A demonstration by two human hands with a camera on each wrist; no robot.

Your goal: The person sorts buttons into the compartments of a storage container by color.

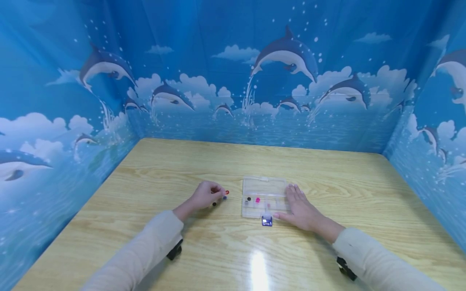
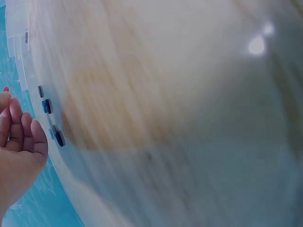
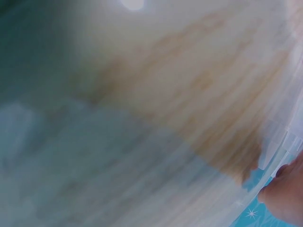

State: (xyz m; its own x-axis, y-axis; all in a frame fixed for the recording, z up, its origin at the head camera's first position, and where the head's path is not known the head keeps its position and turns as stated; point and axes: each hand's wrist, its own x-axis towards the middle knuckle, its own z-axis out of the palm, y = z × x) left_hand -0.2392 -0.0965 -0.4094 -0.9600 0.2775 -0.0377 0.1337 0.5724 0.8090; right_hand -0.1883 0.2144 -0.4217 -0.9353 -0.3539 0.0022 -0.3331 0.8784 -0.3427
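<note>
Here the left hand (image 1: 206, 195) pinches a small red piece (image 1: 227, 192) at its fingertips, left of the clear box (image 1: 256, 186); the right hand (image 1: 303, 209), fingers extended, rests at the box's right edge.

A gap separates small pieces (image 1: 225, 198) from the box (image 1: 251, 213).

"What's the surface (image 1: 174, 161) like?"
"Pale, with wavy wood lines."
"What's on it?"
"An open clear plastic box (image 1: 263, 186). Left of it, a tiny black bead (image 1: 214, 204) and a tiny blue bead (image 1: 225, 198)."
</note>
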